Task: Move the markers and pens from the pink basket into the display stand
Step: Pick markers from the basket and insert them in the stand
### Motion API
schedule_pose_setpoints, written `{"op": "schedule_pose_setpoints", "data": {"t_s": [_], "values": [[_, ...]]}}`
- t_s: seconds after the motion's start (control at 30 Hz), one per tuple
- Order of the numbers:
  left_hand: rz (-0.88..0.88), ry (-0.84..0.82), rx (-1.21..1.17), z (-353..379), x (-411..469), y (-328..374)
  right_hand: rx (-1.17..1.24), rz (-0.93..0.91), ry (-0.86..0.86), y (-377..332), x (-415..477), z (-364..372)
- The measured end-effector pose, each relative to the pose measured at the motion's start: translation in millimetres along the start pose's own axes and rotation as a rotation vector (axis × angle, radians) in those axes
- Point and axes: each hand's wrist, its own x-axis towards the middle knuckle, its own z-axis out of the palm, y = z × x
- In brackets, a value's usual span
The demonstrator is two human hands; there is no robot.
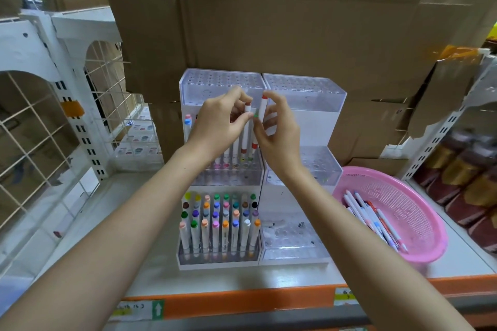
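While raised side by side before the middle tier of the display stand, nearly touch at the fingertips. Pinches, with the left hand, a white marker near its dark red cap, grip clamped on it between thumb and fingers. Holds it upright, lower end down by the row of standing markers at the back of the middle-left rack; whether seated in a hole, cannot tell. Curls the right hand round a second marker, white with a red cap poking above the fingers, grip clamped on it as well. Tilts this one slightly, just beside the first.

Below, in the stand's front-left rack: a full block of capped markers, caps in many colours, all upright. Right half of the stand: clear racks of holes. Just to the right of the stand: pink basket, with a bundle of pens lying slantwise along its left inner side. Everything on a white shelf with an orange front edge. Behind: brown cardboard boxes. At far left: white wire racks.
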Motion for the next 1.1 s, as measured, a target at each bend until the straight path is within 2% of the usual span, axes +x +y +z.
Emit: {"op": "schedule_pose_setpoints", "data": {"t_s": [0.2, 0.67, 0.83, 1.1], "values": [[0.016, 0.011, 0.025, -4.3, 2.5, -0.4, -0.026, -0.016, -0.01, 0.0, -0.5, 0.3], [-0.076, 0.036, -0.035, -4.7, 2.1, 2.1, -0.013, 0.012, -0.01, 0.0, -1.4, 1.0], [-0.027, -0.041, 0.007, -2.8, -2.9, -0.7, -0.012, 0.005, -0.01, 0.2, -1.5, 0.7], [0.041, -0.054, 0.089, 0.6, -9.9, -8.5, -0.027, -0.011, -0.012, -0.8, -1.5, 0.4]]}}
